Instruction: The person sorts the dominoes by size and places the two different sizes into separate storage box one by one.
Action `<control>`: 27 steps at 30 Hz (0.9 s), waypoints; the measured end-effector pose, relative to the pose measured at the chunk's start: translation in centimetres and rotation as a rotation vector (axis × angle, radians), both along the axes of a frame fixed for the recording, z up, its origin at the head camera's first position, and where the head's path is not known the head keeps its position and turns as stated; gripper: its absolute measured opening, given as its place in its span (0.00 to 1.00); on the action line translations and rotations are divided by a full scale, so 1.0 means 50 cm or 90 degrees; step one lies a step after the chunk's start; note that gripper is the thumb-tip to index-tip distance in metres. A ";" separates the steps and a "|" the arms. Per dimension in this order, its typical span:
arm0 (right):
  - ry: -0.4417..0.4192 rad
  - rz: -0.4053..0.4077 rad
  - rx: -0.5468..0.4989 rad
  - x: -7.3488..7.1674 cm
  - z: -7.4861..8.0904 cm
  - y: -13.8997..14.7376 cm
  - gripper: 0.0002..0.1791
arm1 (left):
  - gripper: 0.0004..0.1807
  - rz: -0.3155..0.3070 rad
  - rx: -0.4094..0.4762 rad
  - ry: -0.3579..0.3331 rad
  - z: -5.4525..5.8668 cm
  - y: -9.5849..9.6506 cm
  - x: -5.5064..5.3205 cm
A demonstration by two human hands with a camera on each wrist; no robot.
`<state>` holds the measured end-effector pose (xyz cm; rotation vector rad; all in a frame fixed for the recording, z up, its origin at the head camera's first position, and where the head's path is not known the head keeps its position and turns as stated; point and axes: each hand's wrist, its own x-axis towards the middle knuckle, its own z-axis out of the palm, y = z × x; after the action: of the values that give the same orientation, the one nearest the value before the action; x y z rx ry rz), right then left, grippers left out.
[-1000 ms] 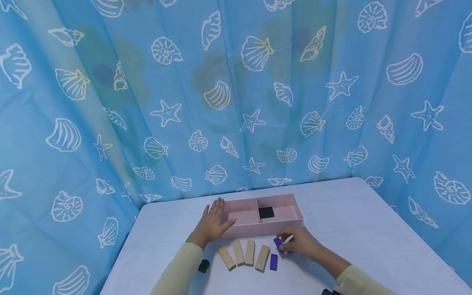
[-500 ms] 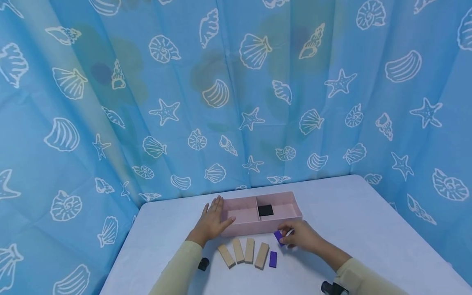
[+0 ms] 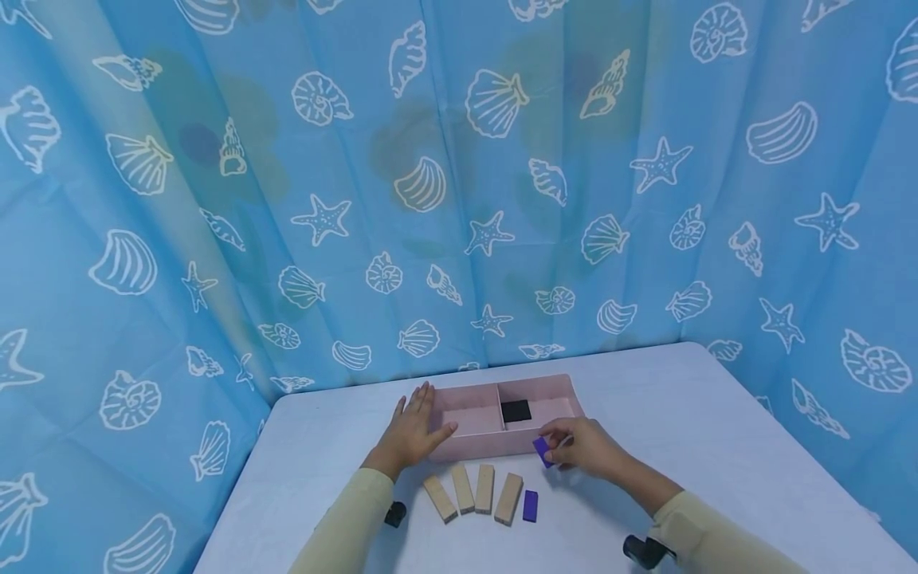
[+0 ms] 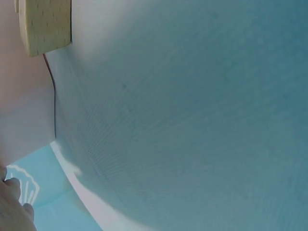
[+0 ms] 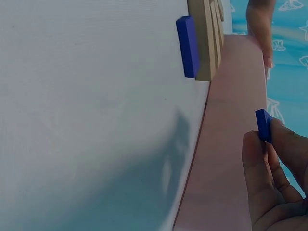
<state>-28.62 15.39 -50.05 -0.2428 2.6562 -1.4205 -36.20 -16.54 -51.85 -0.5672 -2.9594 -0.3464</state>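
A purple block [image 3: 543, 451] is pinched between the thumb and fingers of my right hand [image 3: 582, 448], up in front of the pink box's near wall. In the right wrist view the same purple block [image 5: 263, 125] shows at the fingertips. My left hand [image 3: 410, 434] rests at the left end of the pink two-compartment box [image 3: 476, 448], its fingers stretched and thumb along the near rim. In the left wrist view only some fingers [image 4: 17, 204] show at the lower left. A flat black piece [image 3: 515, 411] lies in the box's right compartment, beside the divider.
Several plain wooden blocks [image 3: 484, 489] lie fanned out in front of the box. To their right lies a second purple block [image 3: 530, 505]. All stand on a white-covered table [image 3: 688, 430], with a blue seashell curtain [image 3: 459, 199] behind it.
My right hand has risen from near the table toward the box, carrying the purple block up to the near wall. The left hand stays at the box's left end.
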 end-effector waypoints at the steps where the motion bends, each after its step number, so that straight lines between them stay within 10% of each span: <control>1: 0.000 -0.003 -0.002 -0.001 0.001 0.000 0.20 | 0.51 0.002 -0.003 -0.002 0.001 0.000 0.001; 27: 0.018 -0.043 0.033 -0.065 0.043 0.032 0.20 | 0.55 0.015 -0.047 -0.035 0.010 0.001 -0.005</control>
<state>-31.86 16.98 -47.93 -0.1705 2.7456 -1.3747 -36.47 -16.49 -51.32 -0.5394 -3.0404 -0.2556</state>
